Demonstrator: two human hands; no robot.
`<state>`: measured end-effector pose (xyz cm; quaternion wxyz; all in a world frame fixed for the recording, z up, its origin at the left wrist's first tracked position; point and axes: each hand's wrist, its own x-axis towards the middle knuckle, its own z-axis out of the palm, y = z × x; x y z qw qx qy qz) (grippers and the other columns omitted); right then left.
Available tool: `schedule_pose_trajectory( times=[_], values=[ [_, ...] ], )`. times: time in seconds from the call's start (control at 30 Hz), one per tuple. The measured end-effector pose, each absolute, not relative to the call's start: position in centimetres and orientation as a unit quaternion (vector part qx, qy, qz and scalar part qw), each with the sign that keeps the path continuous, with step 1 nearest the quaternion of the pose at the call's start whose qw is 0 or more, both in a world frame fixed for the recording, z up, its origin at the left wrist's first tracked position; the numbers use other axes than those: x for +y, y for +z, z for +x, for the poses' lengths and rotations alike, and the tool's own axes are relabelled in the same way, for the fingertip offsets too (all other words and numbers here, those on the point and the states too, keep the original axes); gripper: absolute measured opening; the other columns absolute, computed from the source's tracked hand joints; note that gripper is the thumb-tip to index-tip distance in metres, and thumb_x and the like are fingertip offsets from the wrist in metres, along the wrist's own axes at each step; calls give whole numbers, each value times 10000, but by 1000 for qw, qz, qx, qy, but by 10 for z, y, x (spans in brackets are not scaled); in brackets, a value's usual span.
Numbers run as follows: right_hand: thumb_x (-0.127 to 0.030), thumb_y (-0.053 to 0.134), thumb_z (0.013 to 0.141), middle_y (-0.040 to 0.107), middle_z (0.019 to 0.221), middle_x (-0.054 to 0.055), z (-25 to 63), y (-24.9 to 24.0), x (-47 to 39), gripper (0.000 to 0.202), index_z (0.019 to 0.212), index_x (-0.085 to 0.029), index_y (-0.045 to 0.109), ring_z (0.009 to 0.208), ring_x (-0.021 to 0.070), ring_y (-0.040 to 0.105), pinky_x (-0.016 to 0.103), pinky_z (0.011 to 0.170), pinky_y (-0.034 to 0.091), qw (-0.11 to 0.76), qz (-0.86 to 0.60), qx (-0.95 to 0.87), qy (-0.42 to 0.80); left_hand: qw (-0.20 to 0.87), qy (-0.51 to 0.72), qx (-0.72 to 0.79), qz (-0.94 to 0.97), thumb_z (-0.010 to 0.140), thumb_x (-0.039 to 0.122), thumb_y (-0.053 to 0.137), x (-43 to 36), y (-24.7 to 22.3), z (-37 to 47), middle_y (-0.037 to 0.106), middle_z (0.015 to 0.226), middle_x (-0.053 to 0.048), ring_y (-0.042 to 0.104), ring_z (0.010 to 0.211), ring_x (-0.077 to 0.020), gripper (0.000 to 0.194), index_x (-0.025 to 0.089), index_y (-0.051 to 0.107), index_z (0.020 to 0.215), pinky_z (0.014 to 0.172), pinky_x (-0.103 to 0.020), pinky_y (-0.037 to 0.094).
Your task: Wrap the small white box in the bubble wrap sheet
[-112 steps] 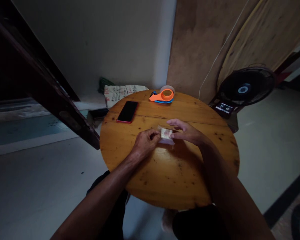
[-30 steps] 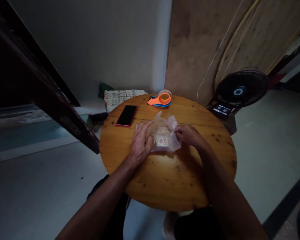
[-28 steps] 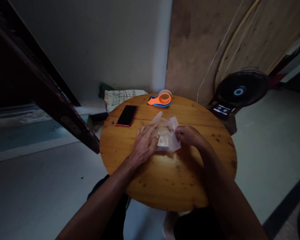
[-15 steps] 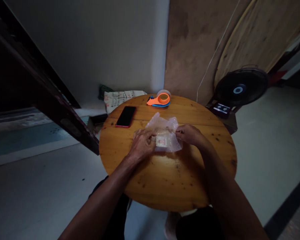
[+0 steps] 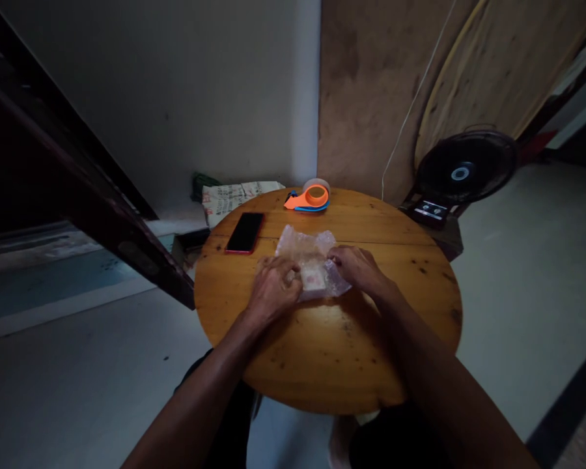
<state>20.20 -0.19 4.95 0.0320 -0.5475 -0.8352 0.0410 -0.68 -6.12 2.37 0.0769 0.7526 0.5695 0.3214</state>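
The right grip (image 5: pixel 355 266) is narrow, thumb and fingertips pinched together on the right-hand side of a sheet of bubble wrap (image 5: pixel 303 245); the left grip (image 5: pixel 275 286) is curled, its fingertips down at the left side of a small pale box (image 5: pixel 313 280), though whether it holds box, wrap or both cannot be told; the box lies on the near part of the wrap, between the two hands, directly to the right of the left fingertips and toward the wearer and leftward from the right pinch; the left hand is the nearer, appearing to touch the box edge, while the right stands slightly apart from it; the box looks nearly square from above, so no long axis can be stated; the wrap spreads mostly beyond the box, its far edge crumpled and raised; all of this rests on a round wooden surface (image 5: pixel 322 355), knotted and with a seam across its far half; a phone (image 5: pixel 245 232) with a red edge lies screen up near the far left rim; an orange and blue tape dispenser (image 5: pixel 308 198) stands by the far rim; outside the surface, a printed sack (image 5: pixel 237 197) lies behind to the left, a dark fan (image 5: pixel 461 170) stands to the right, and a brown panel (image 5: pixel 366 98) backs the scene.
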Motion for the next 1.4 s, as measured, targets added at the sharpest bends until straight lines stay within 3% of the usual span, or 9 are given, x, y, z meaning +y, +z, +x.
schedule_pose_trajectory(
  times=[0.1,0.2,0.63,0.77,0.93,1.07,1.17,1.27,1.4],
  values=[
    [-191,445,899,721,1099,54,199,49,-3,298,1032,-251,705,913,183,658,249,659,359,25,-533,-845,36,100,326,572,746,782,224,581,-61,24,-6,706,877,-28,610,915,-230,94,208,666,819,1040,-482,328],
    [-198,450,892,742,1006,58,200,52,-3,293,1006,-248,715,877,189,672,254,674,378,-8,-551,-834,39,93,324,570,750,789,189,574,-62,27,-6,714,883,-20,615,936,-221,101,211,668,817,1065,-493,306],
    [-348,477,910,746,980,95,199,54,-6,315,1102,-232,699,912,234,687,290,738,435,-15,-587,-809,25,36,296,362,883,755,104,530,-96,56,-7,637,769,-34,588,896,-203,90,179,571,725,976,-413,423],
    [-379,480,918,736,1037,102,197,53,-6,327,1105,-220,697,953,228,676,282,761,434,-20,-579,-814,28,156,220,353,896,737,101,508,-116,70,-7,614,741,-8,555,721,-154,109,180,576,770,767,-313,463],
    [-330,463,909,730,1067,93,193,48,-4,297,1031,-205,703,943,231,677,280,721,424,-19,-554,-832,14,357,128,249,891,724,83,512,-127,71,1,666,883,-2,592,814,-136,216,199,630,863,741,-240,454],
    [-284,416,920,731,1069,87,194,46,-3,308,1032,-211,694,948,224,679,280,722,417,-11,-550,-835,8,443,201,345,803,830,152,462,-114,60,2,639,801,8,582,751,-117,162,181,621,843,690,-219,450],
    [-254,407,906,736,1048,97,196,48,-4,314,1025,-208,694,932,236,686,292,714,420,-25,-556,-831,9,381,298,472,737,880,222,435,-97,46,-4,594,755,13,546,681,-114,166,178,593,849,633,-222,437],
    [-283,437,889,736,1034,117,197,50,-5,317,1078,-194,675,933,247,690,295,713,429,-34,-570,-821,15,257,290,549,741,826,234,539,-85,33,-9,613,886,-16,577,787,-156,164,196,604,971,725,-278,470],
    [-296,428,896,730,1026,168,196,54,-8,365,1133,-141,658,940,268,692,309,732,448,-53,-599,-799,11,167,265,563,765,769,322,652,-82,25,-8,576,1191,-90,576,1066,-254,555,224,492,1291,906,-393,479]
  ],
)
